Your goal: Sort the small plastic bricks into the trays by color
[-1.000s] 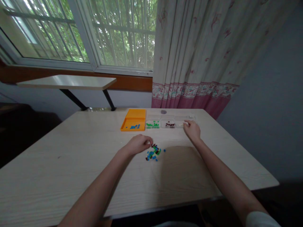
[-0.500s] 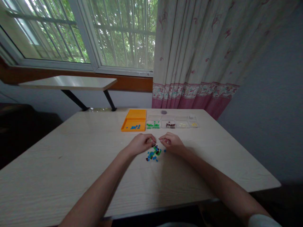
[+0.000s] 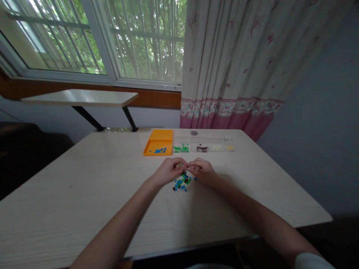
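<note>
My left hand (image 3: 170, 170) and my right hand (image 3: 202, 170) meet fingertip to fingertip above the table. The fingers of both are pinched together. Whatever sits between them is too small and too covered to name. Just below the hands lies a loose pile of small building bricks (image 3: 181, 182) in blue, green and dark brown. One blue brick (image 3: 195, 178) rests apart, close under my right hand. Part of the pile's far side is hidden by my fingers.
Behind the hands stands an open orange box (image 3: 147, 152) with blue pieces. To its right, clear plastic boxes hold green pieces (image 3: 181, 148), dark brown pieces (image 3: 202, 148), pale pieces (image 3: 216, 148) and yellow pieces (image 3: 230, 147). A raised shelf (image 3: 84, 98) stands at the table's back left.
My hands have come together, closing the small gap between their fingertips. The pile and the boxes have stayed in place.
</note>
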Tool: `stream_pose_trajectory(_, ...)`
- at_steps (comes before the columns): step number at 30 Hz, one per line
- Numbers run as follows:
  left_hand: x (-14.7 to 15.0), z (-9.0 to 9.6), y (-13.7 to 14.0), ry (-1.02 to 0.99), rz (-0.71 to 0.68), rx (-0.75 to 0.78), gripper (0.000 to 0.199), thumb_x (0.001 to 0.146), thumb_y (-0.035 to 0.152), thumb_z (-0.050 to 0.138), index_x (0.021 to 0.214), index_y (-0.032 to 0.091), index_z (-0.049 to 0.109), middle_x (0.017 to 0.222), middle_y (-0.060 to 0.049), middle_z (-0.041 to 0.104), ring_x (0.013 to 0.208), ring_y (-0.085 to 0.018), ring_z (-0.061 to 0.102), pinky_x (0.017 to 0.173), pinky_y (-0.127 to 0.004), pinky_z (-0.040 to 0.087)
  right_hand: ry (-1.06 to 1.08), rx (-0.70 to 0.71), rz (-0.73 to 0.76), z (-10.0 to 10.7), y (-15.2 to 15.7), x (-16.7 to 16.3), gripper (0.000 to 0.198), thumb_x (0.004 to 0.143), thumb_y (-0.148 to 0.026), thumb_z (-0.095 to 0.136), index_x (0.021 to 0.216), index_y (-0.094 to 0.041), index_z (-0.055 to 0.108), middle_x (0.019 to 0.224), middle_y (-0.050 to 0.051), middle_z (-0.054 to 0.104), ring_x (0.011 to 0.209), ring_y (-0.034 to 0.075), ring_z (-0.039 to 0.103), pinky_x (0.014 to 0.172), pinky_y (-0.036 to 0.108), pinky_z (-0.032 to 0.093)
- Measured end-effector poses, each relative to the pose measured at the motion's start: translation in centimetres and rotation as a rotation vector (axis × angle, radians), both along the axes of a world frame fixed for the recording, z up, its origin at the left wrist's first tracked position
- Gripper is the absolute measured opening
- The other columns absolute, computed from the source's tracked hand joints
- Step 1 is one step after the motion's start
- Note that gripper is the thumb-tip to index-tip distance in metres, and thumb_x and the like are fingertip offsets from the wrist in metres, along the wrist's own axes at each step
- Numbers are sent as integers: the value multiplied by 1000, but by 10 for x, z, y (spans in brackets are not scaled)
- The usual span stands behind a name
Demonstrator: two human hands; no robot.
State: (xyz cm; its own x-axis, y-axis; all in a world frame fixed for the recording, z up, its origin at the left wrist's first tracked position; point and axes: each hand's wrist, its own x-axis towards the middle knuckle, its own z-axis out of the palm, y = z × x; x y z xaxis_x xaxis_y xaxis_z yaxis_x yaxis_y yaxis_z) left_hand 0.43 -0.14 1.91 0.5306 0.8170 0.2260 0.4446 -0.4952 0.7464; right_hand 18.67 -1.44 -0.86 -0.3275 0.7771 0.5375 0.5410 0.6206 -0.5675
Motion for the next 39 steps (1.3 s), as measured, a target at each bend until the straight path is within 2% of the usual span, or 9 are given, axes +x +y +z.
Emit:
stream_pose_trajectory(16, 1, -2, 0, -12, 57, 68, 22, 70, 32, 55, 75, 12, 63, 45, 8, 29, 43, -5, 26, 43, -16, 19, -43, 192, 45, -1, 0, 3, 17, 78, -30, 54, 87, -19, 63, 71, 3, 61, 63, 10, 54, 59, 20, 43)
stream_pose_trajectory(39, 2, -3, -1, -20, 59, 81, 21, 70, 30, 53, 75, 12, 63, 44, 8, 29, 42, -4, 26, 43, -16, 20, -49, 236, 39, 2, -2, 3, 14, 76, -26, 54, 86, -18, 61, 71, 3, 61, 63, 10, 54, 59, 20, 43)
